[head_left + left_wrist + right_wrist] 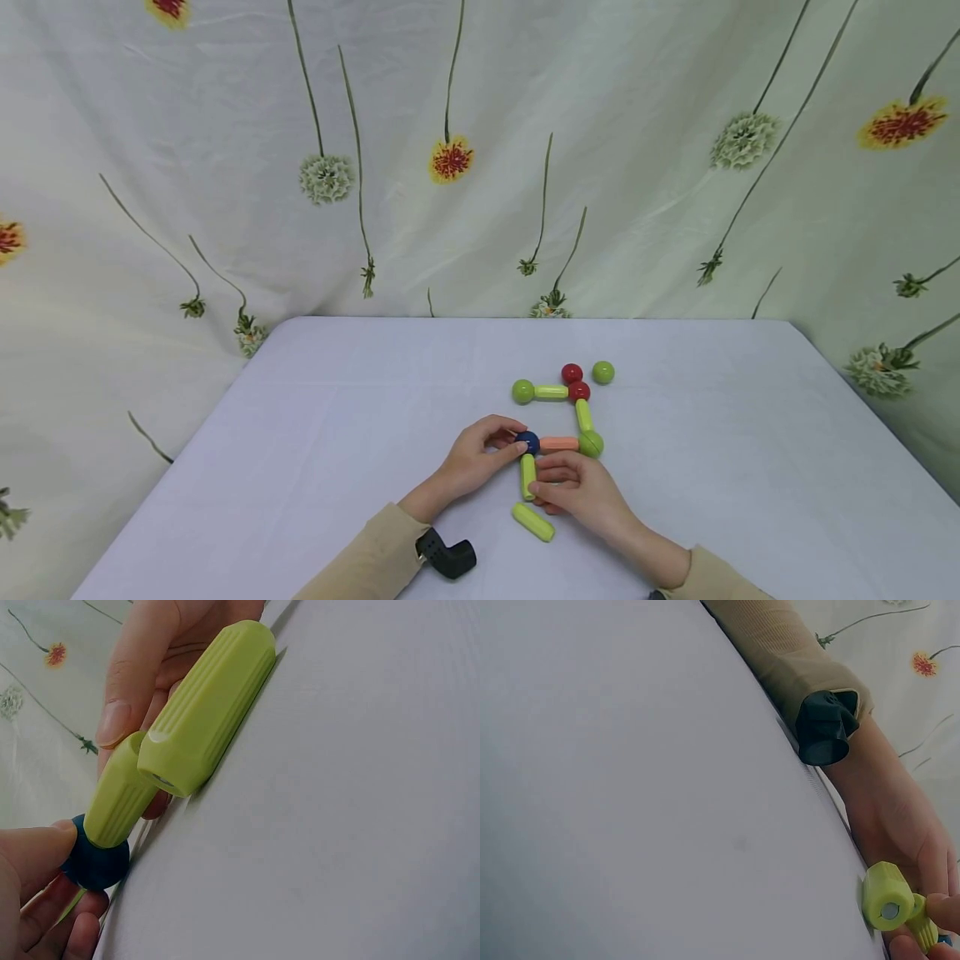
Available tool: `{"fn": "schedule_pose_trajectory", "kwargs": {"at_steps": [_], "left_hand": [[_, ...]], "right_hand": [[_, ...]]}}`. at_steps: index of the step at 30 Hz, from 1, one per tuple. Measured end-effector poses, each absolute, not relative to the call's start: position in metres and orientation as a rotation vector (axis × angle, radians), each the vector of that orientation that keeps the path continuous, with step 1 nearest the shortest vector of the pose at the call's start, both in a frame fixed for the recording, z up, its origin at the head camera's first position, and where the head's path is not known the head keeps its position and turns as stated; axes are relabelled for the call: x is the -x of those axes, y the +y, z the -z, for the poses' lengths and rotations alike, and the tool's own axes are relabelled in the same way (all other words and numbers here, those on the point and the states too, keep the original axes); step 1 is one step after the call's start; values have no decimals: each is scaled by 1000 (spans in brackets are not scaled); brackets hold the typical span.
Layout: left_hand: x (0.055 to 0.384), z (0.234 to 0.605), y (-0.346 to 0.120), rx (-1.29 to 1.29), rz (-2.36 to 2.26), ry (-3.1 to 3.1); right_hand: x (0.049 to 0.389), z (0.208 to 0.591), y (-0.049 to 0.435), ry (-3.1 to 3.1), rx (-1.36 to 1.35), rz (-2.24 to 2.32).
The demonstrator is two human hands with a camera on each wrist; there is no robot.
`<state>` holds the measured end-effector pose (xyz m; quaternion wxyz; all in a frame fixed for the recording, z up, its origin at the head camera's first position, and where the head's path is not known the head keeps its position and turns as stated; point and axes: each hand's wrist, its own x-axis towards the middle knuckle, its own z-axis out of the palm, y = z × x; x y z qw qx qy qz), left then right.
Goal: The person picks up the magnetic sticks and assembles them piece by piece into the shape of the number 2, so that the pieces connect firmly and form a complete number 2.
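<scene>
My left hand point(480, 454) pinches a blue ball point(528, 442) between thumb and fingers. A yellow-green ribbed rod point(528, 477) meets the ball and points toward me; my right hand point(581, 490) pinches its near end. From the ball's right side an orange rod point(559, 444) leads to a green ball point(591, 443). A loose yellow-green rod point(533, 522) lies in front of the hands. In the left wrist view that loose rod point(210, 705) is large, overlapping the held rod point(118, 799). A metal disc shows in the loose rod's end point(889, 909) in the right wrist view.
Beyond the hands, another yellow-green rod point(583, 415) runs from the green ball to a red ball point(579, 392). A further rod point(551, 392) joins that to a green ball point(522, 391). A second red ball point(572, 373) and a separate green ball point(603, 372) sit behind. White cloth covers the table point(360, 417).
</scene>
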<state>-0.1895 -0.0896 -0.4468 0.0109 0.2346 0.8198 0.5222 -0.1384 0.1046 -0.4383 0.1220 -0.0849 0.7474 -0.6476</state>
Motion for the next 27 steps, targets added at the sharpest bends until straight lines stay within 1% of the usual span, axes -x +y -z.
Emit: {"fn": "schedule_pose_trajectory", "kwargs": {"at_steps": [18,27], "left_hand": [[189,447,-90,-746,-1641,2537],[190,446,-90,-735,-1647,2536]], "right_hand": [[139,432,108,2170,241,1860],[154,413,126,2237,229,1884]]}}
